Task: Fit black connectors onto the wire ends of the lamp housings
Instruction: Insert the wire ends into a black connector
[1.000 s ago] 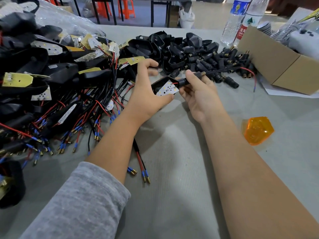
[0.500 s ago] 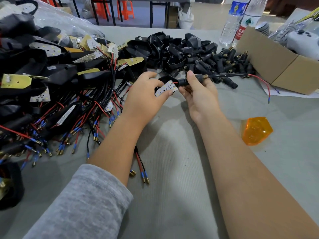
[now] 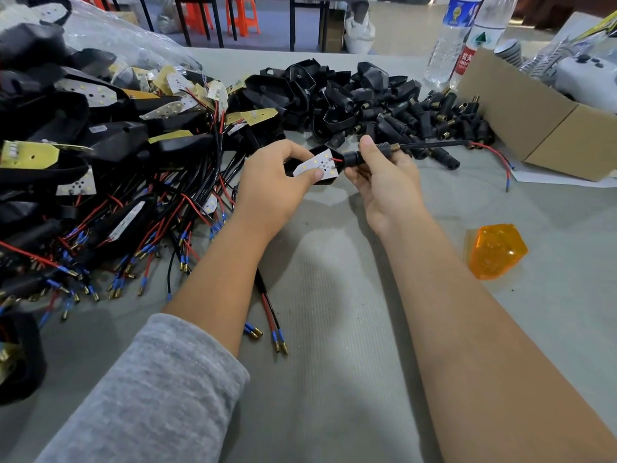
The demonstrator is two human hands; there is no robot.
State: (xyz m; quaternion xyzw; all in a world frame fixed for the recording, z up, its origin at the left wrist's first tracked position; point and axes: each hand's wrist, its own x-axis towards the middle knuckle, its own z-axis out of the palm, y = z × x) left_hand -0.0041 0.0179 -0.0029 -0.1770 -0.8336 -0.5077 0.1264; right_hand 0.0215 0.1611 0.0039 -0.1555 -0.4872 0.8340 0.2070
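Along the table's [image 3: 334,379] left edge sprawls my heap of wired housings [image 3: 100,155]; toward the far edge lie bare shells [image 3: 320,91] and loose connectors [image 3: 434,118], so plenty seems left. Near the table's middle my left hand [image 3: 277,185] grips the lamp housing [image 3: 320,163] while my right hand [image 3: 384,175] pinches the black connector [image 3: 359,158], threaded over its wire [image 3: 434,144] and nearly seated against the housing, I judge.
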